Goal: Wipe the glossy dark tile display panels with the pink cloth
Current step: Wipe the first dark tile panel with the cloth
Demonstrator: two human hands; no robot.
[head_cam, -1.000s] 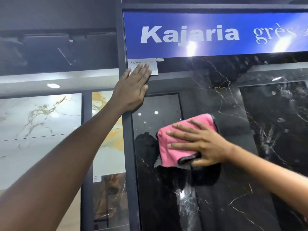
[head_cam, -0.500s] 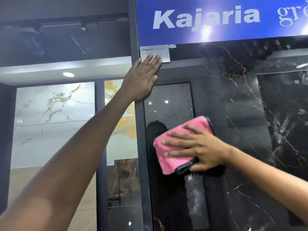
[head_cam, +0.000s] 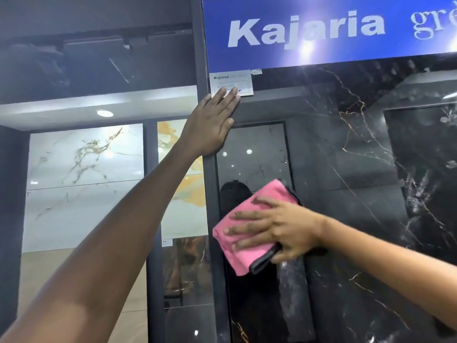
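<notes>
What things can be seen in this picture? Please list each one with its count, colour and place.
cloth: one, pink, pressed on the dark panel
dark panel: one, glossy black with veins, right
sign: one, blue, top right
label: one, white, under the sign
frame: one, dark, centre
pale tiles: several, white and gold, left
left hand: flat on the frame, fingertips on the label
right hand: flat on the cloth

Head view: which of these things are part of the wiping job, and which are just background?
In the job:
pink cloth, under the right hand
dark tile panel
left hand, flat on the frame

Background:
blue Kajaria sign
small label
pale marble tiles
</notes>
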